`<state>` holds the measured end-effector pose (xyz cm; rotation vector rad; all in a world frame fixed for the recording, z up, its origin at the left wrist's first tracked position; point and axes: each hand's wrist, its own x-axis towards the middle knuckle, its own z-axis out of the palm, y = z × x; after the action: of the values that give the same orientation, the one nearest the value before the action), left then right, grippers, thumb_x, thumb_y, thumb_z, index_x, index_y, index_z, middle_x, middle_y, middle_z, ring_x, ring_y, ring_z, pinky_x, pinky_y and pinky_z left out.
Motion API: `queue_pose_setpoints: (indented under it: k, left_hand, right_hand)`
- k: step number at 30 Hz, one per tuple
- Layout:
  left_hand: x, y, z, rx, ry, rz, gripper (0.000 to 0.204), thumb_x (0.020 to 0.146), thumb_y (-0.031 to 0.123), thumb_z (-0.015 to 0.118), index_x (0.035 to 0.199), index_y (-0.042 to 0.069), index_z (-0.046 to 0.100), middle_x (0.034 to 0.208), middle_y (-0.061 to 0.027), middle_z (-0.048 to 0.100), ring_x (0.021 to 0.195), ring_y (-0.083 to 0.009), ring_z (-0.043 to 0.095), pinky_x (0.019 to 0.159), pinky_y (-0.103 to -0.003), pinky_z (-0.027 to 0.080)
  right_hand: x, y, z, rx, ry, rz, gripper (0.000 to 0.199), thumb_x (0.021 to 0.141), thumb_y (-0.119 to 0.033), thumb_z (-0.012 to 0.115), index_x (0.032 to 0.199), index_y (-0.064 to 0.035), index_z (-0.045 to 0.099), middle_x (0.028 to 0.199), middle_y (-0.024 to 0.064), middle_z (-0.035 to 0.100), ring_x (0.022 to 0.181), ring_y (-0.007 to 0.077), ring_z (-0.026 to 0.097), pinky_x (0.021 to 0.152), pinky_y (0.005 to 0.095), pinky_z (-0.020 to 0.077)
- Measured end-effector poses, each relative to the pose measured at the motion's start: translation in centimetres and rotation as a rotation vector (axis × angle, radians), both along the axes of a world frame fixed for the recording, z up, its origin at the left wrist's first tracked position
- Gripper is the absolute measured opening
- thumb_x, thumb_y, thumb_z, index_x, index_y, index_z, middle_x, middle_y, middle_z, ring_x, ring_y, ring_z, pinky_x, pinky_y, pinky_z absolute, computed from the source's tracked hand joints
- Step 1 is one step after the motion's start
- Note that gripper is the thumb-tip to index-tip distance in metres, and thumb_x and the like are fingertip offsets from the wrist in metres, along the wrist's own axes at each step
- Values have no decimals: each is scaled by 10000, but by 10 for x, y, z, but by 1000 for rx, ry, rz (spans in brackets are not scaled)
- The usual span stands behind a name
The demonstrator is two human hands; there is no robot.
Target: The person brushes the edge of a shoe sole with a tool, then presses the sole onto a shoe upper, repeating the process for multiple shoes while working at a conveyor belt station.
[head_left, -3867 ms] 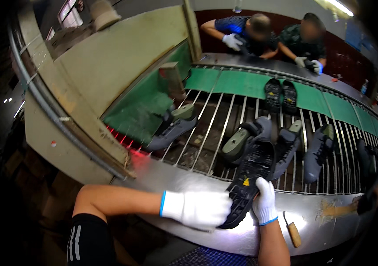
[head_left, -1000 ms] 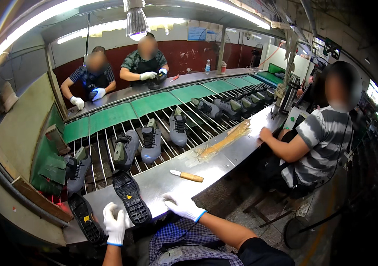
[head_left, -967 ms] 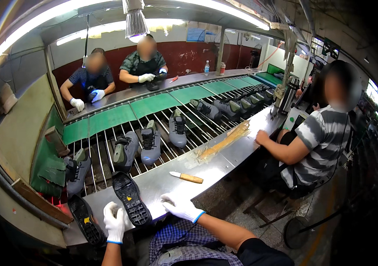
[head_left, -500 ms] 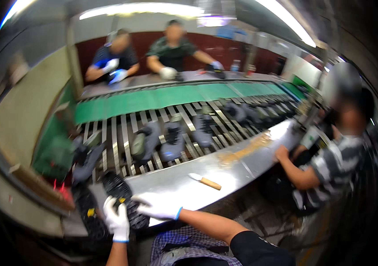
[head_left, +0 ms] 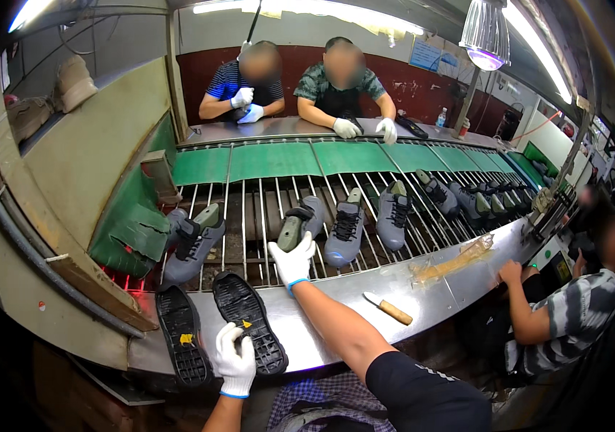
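Observation:
My left hand [head_left: 235, 363], in a white knit glove, hovers at or rests on the inner edge of a black shoe sole [head_left: 255, 320], fingers loosely bent and apart. That sole, with a yellow mark, lies on the metal ledge beside a second black sole [head_left: 177, 324]. My right hand [head_left: 293, 262], also gloved, is stretched forward over the rollers. Its thumb and fingers close round the green end of a shoe last [head_left: 288, 235] in a grey shoe [head_left: 312, 209]. Grey shoes with black laces [head_left: 345, 229] stand to its right, and another grey shoe [head_left: 195, 247] to its left.
A wooden-handled knife [head_left: 392, 309] lies on the metal ledge [head_left: 350, 306], near yellowish tape [head_left: 458, 261]. Beyond the rods runs a green belt [head_left: 271, 160], with two gloved co-workers at the far bench. Another person [head_left: 567, 302] sits at the right. A panel [head_left: 98, 122] bounds the left.
My right hand has left the soles and reached forward to a shoe on the rollers. My left hand stays by the right-hand sole. The view has shifted.

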<state>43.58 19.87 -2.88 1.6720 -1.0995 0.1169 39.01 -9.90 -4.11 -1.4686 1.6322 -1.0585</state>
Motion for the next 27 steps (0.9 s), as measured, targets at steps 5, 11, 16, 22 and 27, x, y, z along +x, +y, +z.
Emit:
queue_pose_setpoints:
  k: [5,11,16,22,27]
  left_hand:
    - [8,1,-1,9,4,10,269,881,59,791,1136,6,724,1258,-230,726,1096,-396,735,944,-439,607]
    - [-1,-7,7,3,73,-118,327,895,65,775,1201,-8,686,1352,-245,665,1270,-407,654,1125,-478,516]
    - [35,-43,3,272,-125,2,695,896,196,798,1504,-5,528,1574,-253,498,1487,-427,477,1283,-497,360]
    - [100,-126,8,621,-83,35,790,934,268,749,1608,24,419,1570,-311,527,1469,-463,497,1252,-495,395]
    - [138,-151,9,633,60,-75,519,926,222,722,1387,6,619,1253,-244,717,1150,-382,697,1043,-436,539]
  right_hand:
    - [-62,-2,38,120,-210,192,1058,870,-441,826,1668,11,298,1436,275,609,1358,416,595,1170,476,484]
    - [-221,57,96,427,-478,537,588,952,-335,740,1431,-34,580,1245,125,663,1133,248,663,940,380,572]
    - [-315,197,141,-10,351,909,938,841,-383,822,1612,-19,432,1465,309,563,1420,439,546,1218,458,444]
    - [-378,326,67,258,-72,600,1121,889,-400,859,1730,-41,211,1736,233,295,1626,369,306,1320,446,301]
    - [-419,356,-3,512,-719,646,1089,1012,-538,705,1759,-35,93,1805,204,196,1640,320,270,1325,430,278]
